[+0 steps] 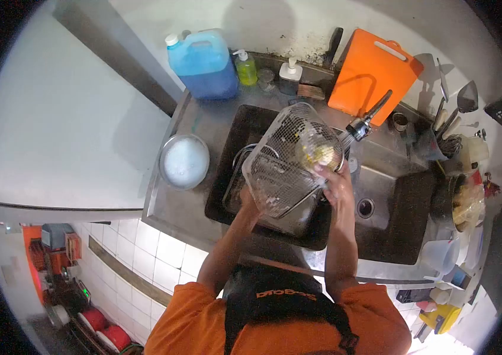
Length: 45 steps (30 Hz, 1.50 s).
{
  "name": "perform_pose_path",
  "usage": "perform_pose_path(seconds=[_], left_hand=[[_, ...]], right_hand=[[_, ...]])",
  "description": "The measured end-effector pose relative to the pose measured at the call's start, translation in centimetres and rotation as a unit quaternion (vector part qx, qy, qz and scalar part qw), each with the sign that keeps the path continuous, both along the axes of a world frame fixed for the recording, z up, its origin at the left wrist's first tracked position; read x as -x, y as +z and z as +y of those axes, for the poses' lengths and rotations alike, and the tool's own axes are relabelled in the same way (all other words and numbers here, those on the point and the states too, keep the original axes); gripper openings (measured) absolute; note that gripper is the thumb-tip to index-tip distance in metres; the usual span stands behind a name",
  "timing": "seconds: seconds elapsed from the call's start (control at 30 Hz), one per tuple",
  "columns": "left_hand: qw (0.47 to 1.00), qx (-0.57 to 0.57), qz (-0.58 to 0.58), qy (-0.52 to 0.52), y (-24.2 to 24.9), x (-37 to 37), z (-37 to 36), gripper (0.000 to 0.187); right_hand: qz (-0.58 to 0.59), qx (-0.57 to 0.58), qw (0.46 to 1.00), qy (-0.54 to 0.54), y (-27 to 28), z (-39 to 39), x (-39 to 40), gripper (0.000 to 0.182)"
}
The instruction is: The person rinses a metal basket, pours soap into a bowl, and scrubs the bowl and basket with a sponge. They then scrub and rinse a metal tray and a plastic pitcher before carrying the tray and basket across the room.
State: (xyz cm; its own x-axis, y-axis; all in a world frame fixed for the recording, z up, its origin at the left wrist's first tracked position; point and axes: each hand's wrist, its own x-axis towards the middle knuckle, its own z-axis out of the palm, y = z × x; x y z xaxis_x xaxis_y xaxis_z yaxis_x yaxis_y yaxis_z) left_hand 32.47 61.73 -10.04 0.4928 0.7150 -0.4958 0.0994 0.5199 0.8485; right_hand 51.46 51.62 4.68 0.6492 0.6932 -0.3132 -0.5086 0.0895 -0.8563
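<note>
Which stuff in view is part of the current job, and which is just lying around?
In use:
- mesh basket, in left hand
- yellowish scrubber, in right hand
- probably faucet, foamy bowl

Apparently just lying around:
- orange cutting board
- blue-liquid jug
- white jug

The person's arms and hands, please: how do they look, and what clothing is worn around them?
Both forearms are bare below short orange sleeves. The right hand wears no glove; the left hand is partly hidden, but no glove shows there. I see no watch or bracelet. A black apron with orange lettering covers the front.
</note>
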Motion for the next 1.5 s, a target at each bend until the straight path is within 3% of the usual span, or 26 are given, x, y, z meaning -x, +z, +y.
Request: perform_pose_path(seconds=[0.03,0.13,0.2,0.27,0.3,0.33,0.43,0.5,0.53,0.6,0.67,0.7,0.73,0.8,0.83,0.87,0.93,0.97,1.0,1.03,1.17,1.23,1.3,1.37,1.43,1.5], left_hand=[[1.0,-0.023,0.006,-0.021,0.4,0.1,0.2,0.044],[0.964,0.165,-0.199,0.061,0.8,1.0,3.0,0.051],[0.9,0.287,-0.321,0.072,7.6,0.6,4.8,0.058],[0.935,0.177,-0.307,0.02,7.4,1.0,6.6,0.067],[0.947,0.12,-0.299,-0.008,7.3,1.3,7.9,0.071],[0.952,0.056,-0.263,-0.147,7.5,1.8,9.7,0.081],[0.876,0.001,-0.368,-0.312,12.6,0.4,9.3,0.089],[0.869,0.082,-0.367,-0.32,12.5,1.2,9.9,0.096],[0.844,0.113,-0.425,-0.308,11.6,1.2,9.9,0.095],[0.778,0.204,-0.495,-0.329,12.4,1.1,9.5,0.091],[0.806,0.318,-0.433,-0.248,8.9,2.0,11.3,0.078],[0.813,0.285,-0.428,-0.272,11.5,1.9,10.5,0.073],[0.819,0.25,-0.423,-0.294,14.1,1.7,9.7,0.068],[0.849,0.171,-0.372,-0.334,19.0,1.6,8.4,0.062],[0.856,0.151,-0.372,-0.327,19.0,1.8,8.1,0.062],[0.862,0.132,-0.37,-0.32,19.1,1.9,7.8,0.061],[0.837,0.141,-0.459,-0.261,17.5,2.0,7.4,0.061],[0.847,0.147,-0.45,-0.241,17.6,1.9,7.2,0.061],[0.856,0.154,-0.44,-0.221,17.8,1.8,6.9,0.061],[0.865,0.163,-0.429,-0.202,17.8,1.9,6.5,0.06],[0.884,0.128,-0.41,-0.185,15.4,1.0,6.6,0.054],[0.892,0.116,-0.392,-0.195,13.5,2.0,5.9,0.05],[0.889,0.143,-0.4,-0.172,16.3,0.8,4.8,0.048],[0.877,0.139,-0.419,-0.188,16.1,1.1,5.5,0.056],[0.897,0.123,-0.387,-0.176,15.8,1.0,5.1,0.05],[0.902,0.128,-0.379,-0.162,15.3,1.8,4.0,0.047]], right_hand=[[-0.01,-0.006,1.0,0.017,-0.3,-0.2,-0.4,0.063],[-0.032,-0.015,0.999,0.032,-2.1,-1.2,-1.9,0.073],[-0.03,-0.017,0.999,-0.004,-3.5,-1.9,-2.0,0.075],[0.037,-0.124,0.987,0.092,-5.3,-2.6,-5.3,0.074],[0.026,-0.099,0.989,0.109,-5.0,-2.1,-6.4,0.073],[0.015,-0.075,0.989,0.126,-4.6,-1.7,-7.5,0.072],[-0.033,-0.048,0.977,0.204,-4.3,1.2,-8.6,0.068],[-0.065,-0.079,0.951,0.293,-4.1,3.3,-9.5,0.056],[-0.085,-0.13,0.921,0.357,-3.4,4.0,-10.2,0.05],[-0.2,-0.094,0.881,0.418,2.3,4.1,-8.9,0.035],[-0.296,-0.074,0.828,0.47,2.7,5.3,-8.6,0.039],[-0.342,-0.061,0.796,0.496,2.8,5.8,-8.8,0.041],[-0.42,-0.098,0.754,0.496,3.3,6.1,-9.0,0.041],[-0.286,-0.057,0.859,0.42,4.2,5.1,-8.3,0.044],[-0.215,-0.035,0.9,0.377,4.8,4.5,-7.9,0.046],[-0.403,0.021,0.866,0.295,6.4,4.1,-7.6,0.044],[-0.498,-0.039,0.859,0.115,6.6,3.6,-6.3,0.04],[-0.536,-0.068,0.841,0.025,6.5,3.3,-5.4,0.038],[-0.604,-0.108,0.789,-0.013,6.1,3.6,-3.9,0.029],[-0.618,-0.142,0.773,-0.003,4.2,3.9,-2.1,0.029],[-0.557,-0.17,0.812,0.023,-0.1,2.8,3.4,0.031],[-0.596,-0.164,0.786,0.031,0.2,2.8,1.8,0.035],[-0.665,-0.117,0.738,0.005,2.9,2.6,0.5,0.038],[-0.599,-0.198,0.77,0.097,3.5,1.1,3.6,0.042],[-0.66,-0.15,0.73,0.098,3.9,1.0,1.0,0.036],[-0.657,-0.046,0.751,0.052,4.9,0.9,-0.1,0.032]])
